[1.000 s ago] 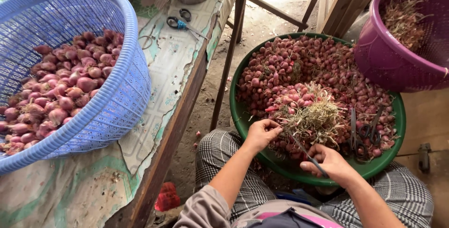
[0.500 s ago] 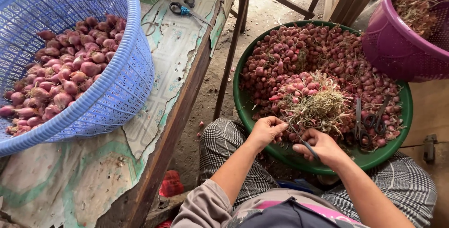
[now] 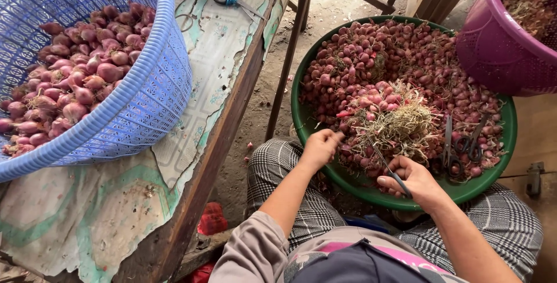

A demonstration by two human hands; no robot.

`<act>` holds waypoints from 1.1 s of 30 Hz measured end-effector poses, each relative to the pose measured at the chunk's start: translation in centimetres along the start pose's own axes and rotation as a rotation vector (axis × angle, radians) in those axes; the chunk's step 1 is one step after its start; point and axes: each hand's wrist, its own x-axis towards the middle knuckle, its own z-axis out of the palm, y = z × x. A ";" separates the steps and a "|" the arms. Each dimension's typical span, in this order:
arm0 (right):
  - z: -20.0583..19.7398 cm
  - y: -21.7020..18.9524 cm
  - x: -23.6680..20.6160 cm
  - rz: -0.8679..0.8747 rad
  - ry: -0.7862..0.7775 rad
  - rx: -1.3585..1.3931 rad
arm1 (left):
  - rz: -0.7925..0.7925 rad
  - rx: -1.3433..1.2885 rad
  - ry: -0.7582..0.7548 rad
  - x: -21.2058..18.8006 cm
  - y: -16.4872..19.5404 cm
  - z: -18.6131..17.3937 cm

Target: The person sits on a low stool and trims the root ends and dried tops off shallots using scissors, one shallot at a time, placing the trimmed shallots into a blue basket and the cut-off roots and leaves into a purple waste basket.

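1. The shallots (image 3: 371, 57) lie heaped in a green basin (image 3: 301, 115) resting on the person's lap, with a tuft of dry roots and stalks (image 3: 400, 123) piled on top near the front.
2. The left hand (image 3: 319, 147) is at the basin's near rim, fingers curled together over the bulbs; whether it pinches one I cannot tell.
3. The right hand (image 3: 415, 181) is closed around the handle of a pair of scissors (image 3: 389, 170), whose blades point toward the root tuft.
4. As a judgement: each bulb looks small, light and firm, its papery skin loose and a little slippery, so it is best pinched across the round body, leaving the root end free.
5. A second pair of scissors (image 3: 458, 144) lies on the shallots at the right.
6. Further out, a purple bucket (image 3: 493, 51) holds trimmings, and a blue basket (image 3: 145, 97) of bulbs sits on a table (image 3: 116, 213).
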 end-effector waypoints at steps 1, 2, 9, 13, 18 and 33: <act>-0.1 0.2 0.0 0.001 -0.011 -0.002 | 0.120 0.276 0.028 0.0 0.0 0.4; -0.1 0.4 0.0 0.003 -0.017 -0.006 | 0.197 0.445 0.010 0.1 -0.1 0.8; -0.4 1.6 -0.2 0.026 -0.053 -0.054 | 0.298 0.902 -0.173 1.0 -0.1 2.2; -0.9 1.7 -0.5 0.098 -0.106 -0.123 | 0.218 0.617 -0.225 -0.3 0.6 0.2; 0.9 0.0 0.0 0.046 -0.202 -0.215 | -0.077 0.216 -0.352 -2.7 2.0 -1.1; 2.9 -1.4 1.3 -0.141 -0.057 -0.234 | -0.079 -0.303 -0.233 -4.6 2.5 -1.6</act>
